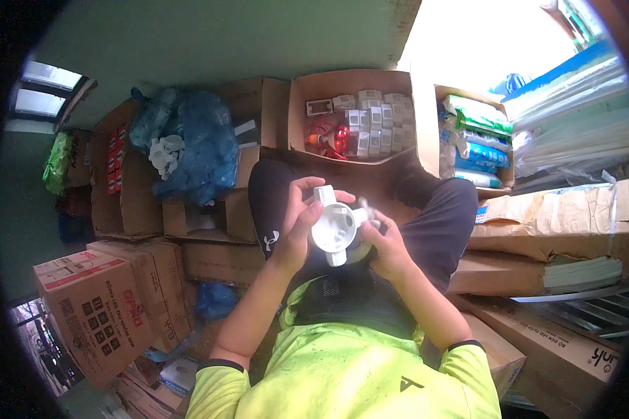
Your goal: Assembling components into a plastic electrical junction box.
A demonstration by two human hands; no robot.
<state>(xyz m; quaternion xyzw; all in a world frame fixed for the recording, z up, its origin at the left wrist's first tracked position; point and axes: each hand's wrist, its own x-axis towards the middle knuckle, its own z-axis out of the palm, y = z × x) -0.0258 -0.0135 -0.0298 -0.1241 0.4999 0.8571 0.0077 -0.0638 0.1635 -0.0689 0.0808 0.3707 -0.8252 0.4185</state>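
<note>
In front of my lap is a white round plastic conduit junction box (332,241), its hollow side facing up. Short tube outlets stick out from its rim at the top, right and bottom. My left hand (298,227) grips its left side, with the thumb by the upper outlet. At the right outlet, my right hand (386,250) is closed, with thumb and fingers around that side. A pale shape shows behind the box near my right fingers, too blurred to name.
Beyond my knees, a cardboard box (297,115) holds white switch-like modules and a red bundle. A blue plastic bag (206,150) with white fittings lies left of it. Packets fill another box (507,174) at right. Stacked cartons (101,314) stand on both sides.
</note>
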